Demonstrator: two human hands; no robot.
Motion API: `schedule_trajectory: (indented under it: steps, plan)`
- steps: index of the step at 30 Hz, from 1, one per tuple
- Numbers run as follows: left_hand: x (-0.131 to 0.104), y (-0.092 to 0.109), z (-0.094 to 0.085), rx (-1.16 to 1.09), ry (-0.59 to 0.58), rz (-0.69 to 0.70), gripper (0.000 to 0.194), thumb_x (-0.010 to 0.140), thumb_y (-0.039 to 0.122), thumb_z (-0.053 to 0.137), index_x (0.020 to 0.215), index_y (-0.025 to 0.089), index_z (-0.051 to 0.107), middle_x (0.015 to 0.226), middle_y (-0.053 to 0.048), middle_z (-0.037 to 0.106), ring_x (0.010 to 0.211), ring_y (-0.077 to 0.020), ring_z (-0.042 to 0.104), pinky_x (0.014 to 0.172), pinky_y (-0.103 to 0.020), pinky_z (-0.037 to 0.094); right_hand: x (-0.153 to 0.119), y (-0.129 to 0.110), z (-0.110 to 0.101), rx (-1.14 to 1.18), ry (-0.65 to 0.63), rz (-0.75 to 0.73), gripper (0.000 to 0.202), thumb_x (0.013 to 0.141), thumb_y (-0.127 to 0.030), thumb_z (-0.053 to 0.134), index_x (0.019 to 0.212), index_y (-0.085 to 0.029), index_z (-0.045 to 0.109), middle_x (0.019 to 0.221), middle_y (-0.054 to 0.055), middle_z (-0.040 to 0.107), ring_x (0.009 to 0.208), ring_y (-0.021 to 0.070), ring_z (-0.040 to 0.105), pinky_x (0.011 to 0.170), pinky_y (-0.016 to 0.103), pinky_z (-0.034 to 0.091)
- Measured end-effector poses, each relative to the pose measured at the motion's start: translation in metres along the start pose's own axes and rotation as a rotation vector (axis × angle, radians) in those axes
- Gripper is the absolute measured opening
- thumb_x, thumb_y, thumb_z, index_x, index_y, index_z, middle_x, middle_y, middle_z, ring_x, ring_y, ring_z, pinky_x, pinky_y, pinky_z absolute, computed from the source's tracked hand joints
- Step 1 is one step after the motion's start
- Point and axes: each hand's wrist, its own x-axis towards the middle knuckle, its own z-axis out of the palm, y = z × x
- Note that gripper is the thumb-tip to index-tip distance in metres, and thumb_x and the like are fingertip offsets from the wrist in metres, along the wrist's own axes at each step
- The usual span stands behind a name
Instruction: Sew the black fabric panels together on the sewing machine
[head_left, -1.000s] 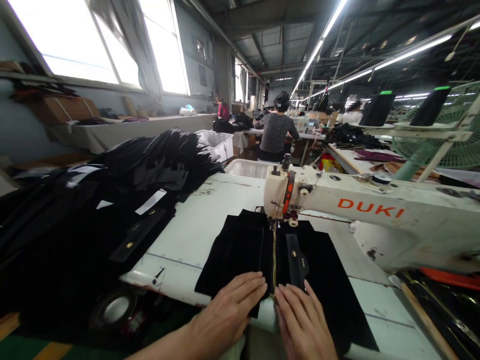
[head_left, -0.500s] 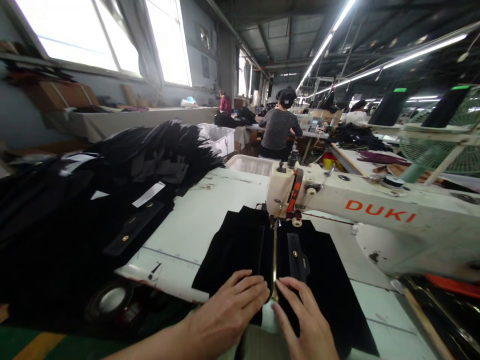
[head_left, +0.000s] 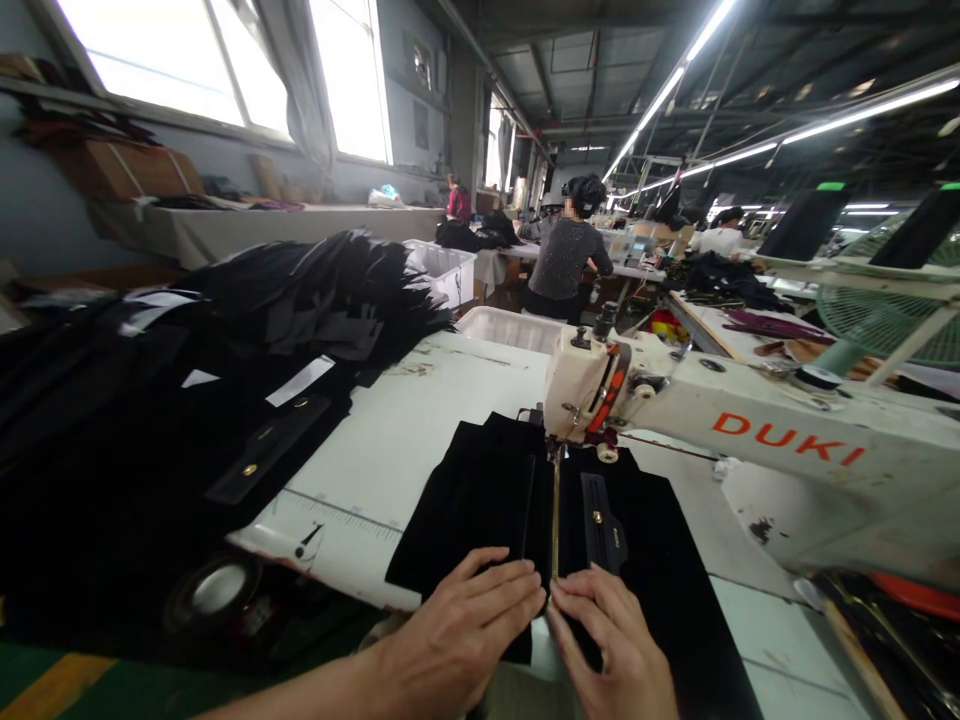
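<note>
With the sewing machine (head_left: 585, 395) as landmark, a heap of black fabric (head_left: 157, 430) lies well to its left, on and over the left part of the pale surface (head_left: 465, 375). The left hand (head_left: 476, 625) comes in from the lower left, in front of the machine, palm down, its fingers straight and side by side, lying flat on the black cloth (head_left: 465, 500) rather than closed around anything; its thumb is not clearly seen. The gold zipper (head_left: 556, 510) runs along the cloth from under the machine's needle area straight toward the wearer. The right hand (head_left: 619, 650) reaches up from below, knuckles raised and fingers bent, thumb and forefinger tips clamped on the zipper's near end. In front of the machine, just right of the zipper, lies a dark patch (head_left: 596, 500) with a gold stud.
</note>
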Motion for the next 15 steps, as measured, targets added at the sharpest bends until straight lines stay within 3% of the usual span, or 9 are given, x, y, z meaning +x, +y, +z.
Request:
schedule_trajectory:
  steps: [6, 12, 15]
  plan:
    - [0.001, -0.002, 0.002, -0.004, 0.050, 0.012, 0.059, 0.080, -0.005, 0.037, 0.137, 0.010, 0.045, 0.130, -0.013, 0.064, 0.126, -0.0227, 0.057, 0.107, -0.042, 0.046, -0.009, 0.008, 0.002, 0.019, -0.047, -0.075, 0.016, 0.094, -0.013, 0.054, 0.104, -0.019, 0.065, 0.092, 0.004, 0.069, 0.090, 0.0174, 0.069, 0.092, 0.033, 0.057]
    - [0.002, -0.004, -0.003, 0.000, -0.041, 0.036, 0.053, 0.088, -0.002, 0.037, 0.138, 0.011, 0.044, 0.134, -0.012, 0.062, 0.128, -0.0223, 0.055, 0.110, -0.042, 0.042, -0.020, 0.012, 0.004, -0.055, -0.100, -0.132, 0.023, 0.092, -0.010, 0.054, 0.110, -0.018, 0.065, 0.097, 0.005, 0.069, 0.093, 0.0185, 0.068, 0.095, 0.037, 0.056]
    - [0.003, -0.005, -0.006, -0.003, -0.093, 0.030, 0.044, 0.094, 0.003, 0.039, 0.137, 0.009, 0.047, 0.136, -0.011, 0.060, 0.129, -0.0232, 0.052, 0.112, -0.041, 0.039, -0.019, 0.015, 0.001, -0.078, -0.148, -0.123, 0.025, 0.096, -0.018, 0.051, 0.118, -0.018, 0.063, 0.102, 0.007, 0.068, 0.098, 0.0192, 0.068, 0.088, 0.033, 0.058]
